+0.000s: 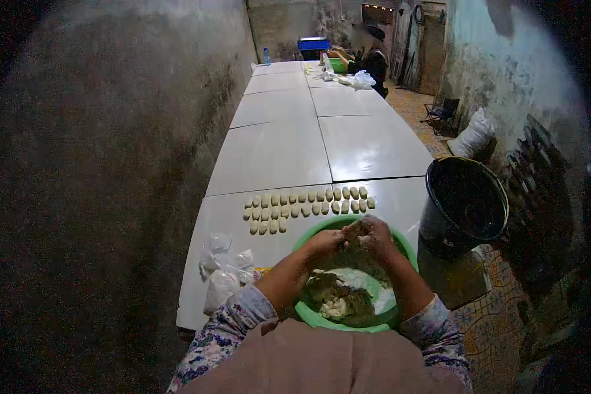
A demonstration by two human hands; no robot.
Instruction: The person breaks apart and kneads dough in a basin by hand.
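Note:
Over the far part of a green basin (408, 253), my left hand (327, 243) and my right hand (377, 235) meet with their fingers closed. Between them is what looks like a small piece of dough (352, 230), mostly covered by the fingers. Pale powder coats the right hand. Inside the basin lie a lump of dough (335, 307) and loose white flour (351, 277). Just beyond the rim, several small oblong dough pieces (302, 197) are laid out in rows on the white table (266, 157).
Plastic bags of white powder (223, 285) sit left of the basin. A black bucket (465, 203) stands to the right. At the table's far end another person (369, 59) works near a green tub (338, 65). A white sack (473, 134) leans by the right wall.

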